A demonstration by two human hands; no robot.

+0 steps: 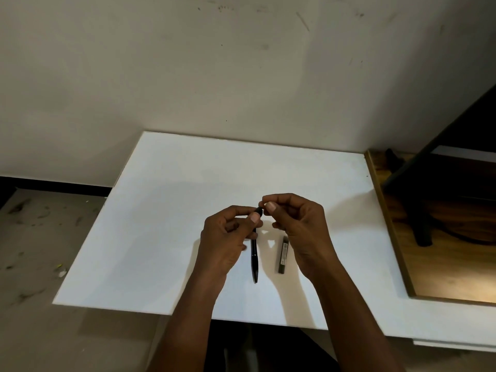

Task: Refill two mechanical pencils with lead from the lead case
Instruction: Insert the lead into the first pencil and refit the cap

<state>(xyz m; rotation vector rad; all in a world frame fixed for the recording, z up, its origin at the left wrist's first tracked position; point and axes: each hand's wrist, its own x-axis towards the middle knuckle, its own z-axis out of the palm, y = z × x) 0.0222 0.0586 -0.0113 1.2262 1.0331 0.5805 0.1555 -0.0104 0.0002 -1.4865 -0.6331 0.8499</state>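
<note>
My left hand (228,237) grips a black mechanical pencil (254,261) near its upper end. The barrel runs down from the fist toward me, over the white board (166,224). My right hand (298,224) is beside it, thumb and forefinger pinched on the pencil's dark top end (259,210). Whether a thin lead sits in that pinch is too small to tell. The grey lead case (283,254) lies flat on the board under my right hand, apart from the pencil. I see only one pencil.
The white board juts out from a stained wall, with dirty floor (35,251) to its left. At the right stands a wooden surface (442,264) with a dark slanted bar (418,167) over it.
</note>
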